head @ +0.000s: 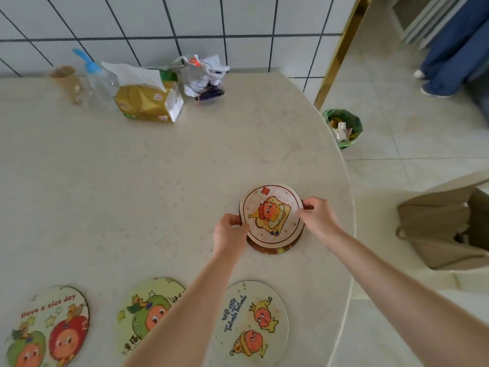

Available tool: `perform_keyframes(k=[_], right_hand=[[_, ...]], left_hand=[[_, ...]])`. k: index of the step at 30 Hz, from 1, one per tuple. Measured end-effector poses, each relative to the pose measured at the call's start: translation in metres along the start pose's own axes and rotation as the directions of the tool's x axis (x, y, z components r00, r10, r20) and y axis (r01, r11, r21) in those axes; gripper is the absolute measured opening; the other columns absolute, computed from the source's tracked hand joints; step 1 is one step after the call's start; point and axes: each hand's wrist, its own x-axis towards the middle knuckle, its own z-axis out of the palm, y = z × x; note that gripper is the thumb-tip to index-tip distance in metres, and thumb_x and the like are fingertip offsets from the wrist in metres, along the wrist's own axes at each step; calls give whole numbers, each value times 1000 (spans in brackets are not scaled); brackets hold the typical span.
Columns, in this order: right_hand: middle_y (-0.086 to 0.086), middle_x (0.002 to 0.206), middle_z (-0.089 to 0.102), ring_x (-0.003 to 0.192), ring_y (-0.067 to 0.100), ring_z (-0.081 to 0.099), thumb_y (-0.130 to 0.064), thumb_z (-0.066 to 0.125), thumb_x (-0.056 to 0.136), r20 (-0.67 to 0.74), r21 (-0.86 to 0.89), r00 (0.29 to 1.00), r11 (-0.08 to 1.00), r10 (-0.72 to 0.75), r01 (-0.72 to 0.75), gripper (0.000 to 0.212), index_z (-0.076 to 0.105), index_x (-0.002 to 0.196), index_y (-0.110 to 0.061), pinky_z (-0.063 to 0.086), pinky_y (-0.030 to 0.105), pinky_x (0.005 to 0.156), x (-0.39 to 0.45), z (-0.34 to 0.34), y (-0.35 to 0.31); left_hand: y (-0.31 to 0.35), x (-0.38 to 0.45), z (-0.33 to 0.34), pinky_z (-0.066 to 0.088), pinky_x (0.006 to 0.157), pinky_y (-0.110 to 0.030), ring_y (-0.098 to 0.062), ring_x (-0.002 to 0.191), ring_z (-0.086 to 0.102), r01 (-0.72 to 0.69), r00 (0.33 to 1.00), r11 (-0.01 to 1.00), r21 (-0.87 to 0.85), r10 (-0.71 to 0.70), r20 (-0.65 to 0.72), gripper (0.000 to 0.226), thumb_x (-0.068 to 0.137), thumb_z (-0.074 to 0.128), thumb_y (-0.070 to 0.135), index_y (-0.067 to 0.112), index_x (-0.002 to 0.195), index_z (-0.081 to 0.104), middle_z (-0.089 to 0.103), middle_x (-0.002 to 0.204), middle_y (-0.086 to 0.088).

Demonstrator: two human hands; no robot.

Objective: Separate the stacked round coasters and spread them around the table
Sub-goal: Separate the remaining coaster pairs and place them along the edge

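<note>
A small stack of round coasters lies right of centre on the beige table (pixel 158 168). Its top coaster (pixel 271 215) shows a cartoon toast figure and is lifted slightly off the brown-edged coaster beneath it (pixel 277 249). My left hand (pixel 229 231) pinches the top coaster's left rim and my right hand (pixel 317 215) pinches its right rim. Three single coasters lie along the near edge: a "Have a nice day" coaster (pixel 47 327), a green one (pixel 148 313) partly hidden by my left forearm, and a "We are Twinkle" coaster (pixel 251 321).
At the back by the tiled wall stand a paper cup (pixel 66 80), a plastic bottle (pixel 100 80), a yellow snack bag (pixel 148 99) and crumpled wrappers (pixel 203 75). The table's curved edge runs down the right. On the floor are a green-lined bin (pixel 342 127) and a beige bag (pixel 444 229).
</note>
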Motion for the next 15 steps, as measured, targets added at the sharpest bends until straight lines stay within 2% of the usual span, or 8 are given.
perform_keyframes(k=[3, 6, 8, 9, 11, 12, 15], right_hand=[[4, 82, 67, 76, 22, 58, -6, 55, 83, -21, -5, 999, 1000, 24, -24, 17, 69, 89, -13, 39, 21, 56, 5, -3, -5], [6, 79, 66, 80, 26, 60, -6, 54, 82, -30, -26, 999, 999, 37, -38, 17, 70, 87, -10, 41, 28, 62, 12, -4, -9], [12, 79, 68, 79, 28, 61, -6, 53, 82, -41, -20, 998, 999, 43, -44, 15, 68, 86, -7, 46, 30, 65, 19, -7, -15], [17, 85, 69, 81, 31, 64, -6, 53, 83, -45, 4, 998, 999, 48, -48, 17, 68, 90, -3, 53, 32, 71, 24, -9, -20], [22, 96, 70, 90, 37, 68, -7, 53, 85, -35, 74, 998, 996, 54, -51, 22, 66, 101, -1, 59, 50, 82, 35, -14, -30], [20, 98, 70, 92, 37, 68, -7, 54, 86, -20, 103, 998, 993, 54, -52, 23, 65, 106, -2, 58, 55, 83, 41, -17, -35], [8, 98, 68, 89, 28, 69, -7, 57, 87, 13, 164, 998, 985, 59, -61, 24, 64, 111, -10, 60, 51, 82, 64, -24, -48]], left_hand=[[8, 6, -1, 48, 65, -27, -20, 89, 62, -91, 996, 983, 161, 89, 20, 12, 85, 63, 15, 16, 96, 61, 55, 105, 1], [17, 15, 1, 44, 71, -26, -16, 93, 55, -141, 989, 966, 216, 145, -3, 9, 85, 63, 15, 16, 94, 61, 44, 111, 5], [25, 21, 0, 44, 69, -24, -15, 94, 55, -158, 987, 967, 202, 162, -6, 9, 85, 64, 17, 18, 94, 61, 47, 113, 4], [31, 24, -1, 46, 66, -24, -15, 93, 58, -160, 987, 970, 185, 163, -2, 10, 86, 63, 18, 18, 95, 61, 51, 112, 3], [46, 32, -2, 52, 61, -25, -17, 88, 64, -154, 988, 978, 138, 155, 5, 14, 86, 61, 19, 17, 99, 63, 60, 108, 0], [53, 36, -2, 54, 61, -28, -17, 86, 65, -151, 988, 981, 118, 151, 6, 15, 87, 59, 19, 18, 101, 64, 64, 105, 1], [73, 50, 1, 58, 72, -35, -18, 88, 65, -149, 989, 987, 67, 149, -7, 15, 87, 58, 17, 22, 99, 65, 65, 102, 5]])
